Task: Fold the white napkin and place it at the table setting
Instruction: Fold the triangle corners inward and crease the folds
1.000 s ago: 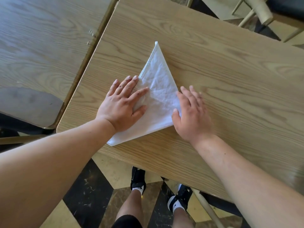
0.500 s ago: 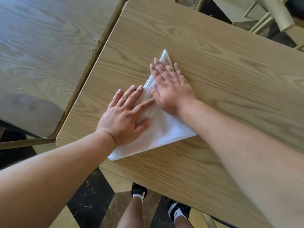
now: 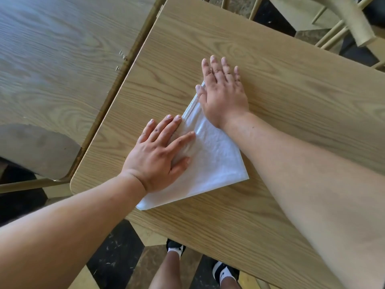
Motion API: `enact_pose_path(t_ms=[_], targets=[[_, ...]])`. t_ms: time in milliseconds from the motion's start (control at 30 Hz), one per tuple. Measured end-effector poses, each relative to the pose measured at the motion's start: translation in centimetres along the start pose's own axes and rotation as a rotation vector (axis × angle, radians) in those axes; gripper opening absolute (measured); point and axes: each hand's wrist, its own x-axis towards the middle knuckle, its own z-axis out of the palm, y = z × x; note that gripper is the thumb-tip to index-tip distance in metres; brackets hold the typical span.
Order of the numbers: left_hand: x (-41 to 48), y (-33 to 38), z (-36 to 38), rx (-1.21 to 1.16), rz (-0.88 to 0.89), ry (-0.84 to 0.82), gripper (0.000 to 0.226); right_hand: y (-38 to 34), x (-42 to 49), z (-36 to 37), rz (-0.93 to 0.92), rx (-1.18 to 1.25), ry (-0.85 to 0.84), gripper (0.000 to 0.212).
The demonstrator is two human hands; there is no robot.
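White napkin (image 3: 210, 163) folded to triangle, flat on wooden table (image 3: 291, 101) near front edge. Left hand (image 3: 158, 157) flat, fingers spread, pressing lower part. Right hand (image 3: 224, 90) flat, palm down over far tip.

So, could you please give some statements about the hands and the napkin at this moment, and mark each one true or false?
1. The napkin lies on the wooden table. True.
2. The left hand holds the napkin up in the air. False: it presses flat on it.
3. The right hand lies flat over the napkin's far tip. True.
4. A plate stands beside the napkin. False: no plate is visible.
5. Both hands are clenched as fists. False: the fingers are stretched out.
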Motion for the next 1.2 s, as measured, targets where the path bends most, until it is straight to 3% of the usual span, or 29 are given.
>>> enact_pose_path(t_ms=[167,300,433,567,767,967,1033,1133,1200], targets=[[0.0,-0.1,0.1,0.011,0.011,0.017,0.064,-2.3,-8.8,-0.1,-0.014,0.25,0.266,0.064],[-0.1,0.3,-0.4,-0.026,-0.018,0.004,0.065,-3.5,-17.6,0.8,-0.046,0.237,0.216,0.059],[-0.8,1.1,-1.2,-0.019,-0.082,0.036,0.063,-2.3,-22.6,1.6,-0.108,0.11,0.209,0.041],[-1.4,2.8,-2.0,0.023,-0.24,0.047,0.056,-0.5,-24.0,1.3,-0.124,0.06,0.156,0.027],[-1.9,6.6,-3.3,-0.196,-0.479,-0.081,0.042,2.0,-23.9,0.4,-0.063,0.039,0.096,0.029],[-3.8,9.7,-3.4,-0.255,-0.336,-0.196,0.031,5.4,-23.8,-0.5,0.027,-0.016,0.128,0.028],[-4.3,9.4,-3.3,-0.243,-0.255,-0.121,0.033,5.4,-24.2,-0.9,0.02,-0.051,0.16,0.032],[-4.2,7.2,-2.6,-0.09,-0.143,0.102,0.037,3.6,-25.9,-0.9,-0.181,-0.033,0.224,0.041],[-3.7,5.7,-1.8,-0.043,-0.055,0.121,0.036,1.5,-27.6,-0.4,-0.354,0.012,0.156,0.045]])
